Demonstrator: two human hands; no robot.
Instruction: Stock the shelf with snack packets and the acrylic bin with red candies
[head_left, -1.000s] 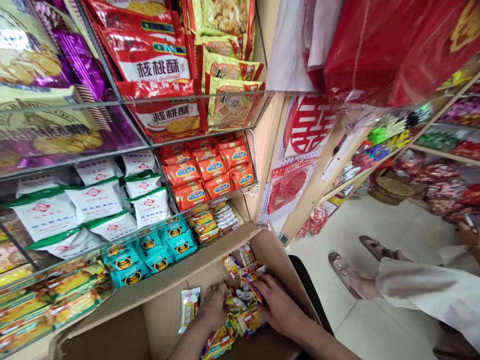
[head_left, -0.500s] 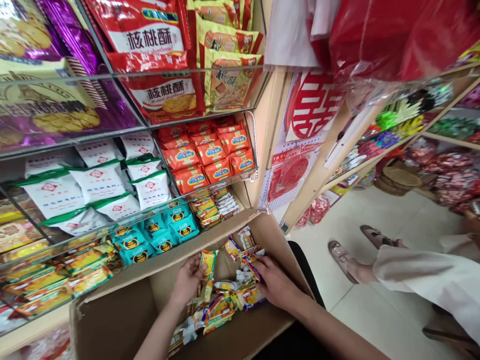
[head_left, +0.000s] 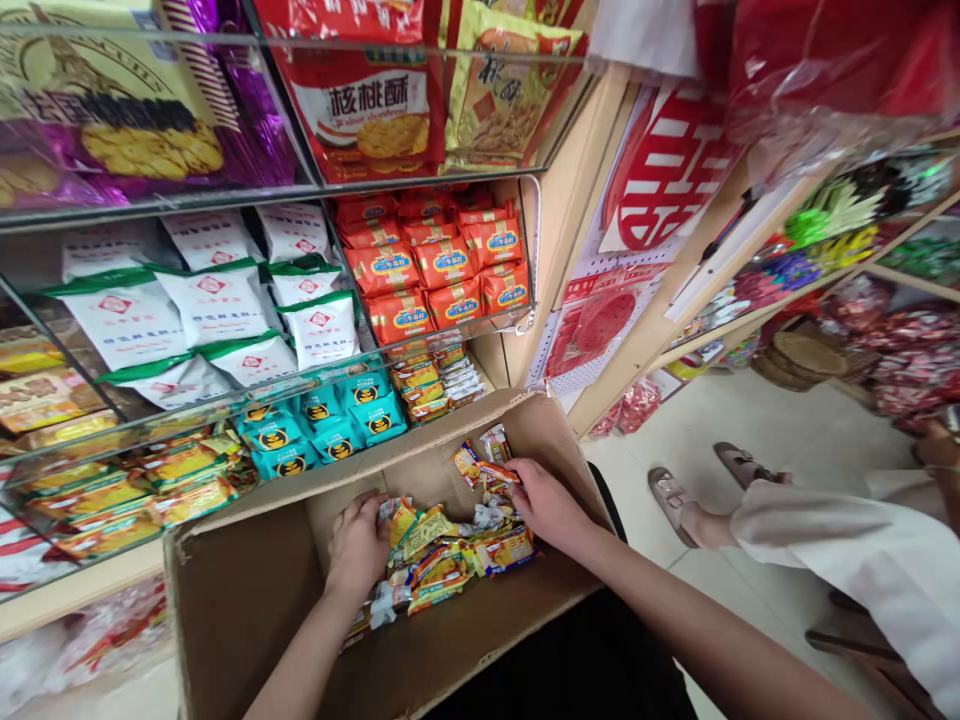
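Observation:
An open cardboard box [head_left: 247, 610] holds a heap of small wrapped snacks [head_left: 439, 575] in yellow, orange, blue and silver. Inside it, my left hand [head_left: 360, 545] is at the left edge of the heap, its fingers curled round a small silvery wrapper [head_left: 388, 508]. On the right side of the box, my right hand [head_left: 544, 500] pinches a small orange packet [head_left: 497, 472] between thumb and fingers, above other packets.
Behind the box, shelf bins hold teal packets [head_left: 379, 418], red packets [head_left: 450, 260], white-and-green bags [head_left: 217, 300] and larger biscuit bags [head_left: 382, 110]. At the right, a person's sandalled foot [head_left: 679, 505] stands on the tiled floor near a wooden stool [head_left: 862, 640].
My left hand has let go of the yellow-green packet and moved down to the heap's left edge. The packet in my right hand now lies flatter. The view has shifted, with the shelves higher in it.

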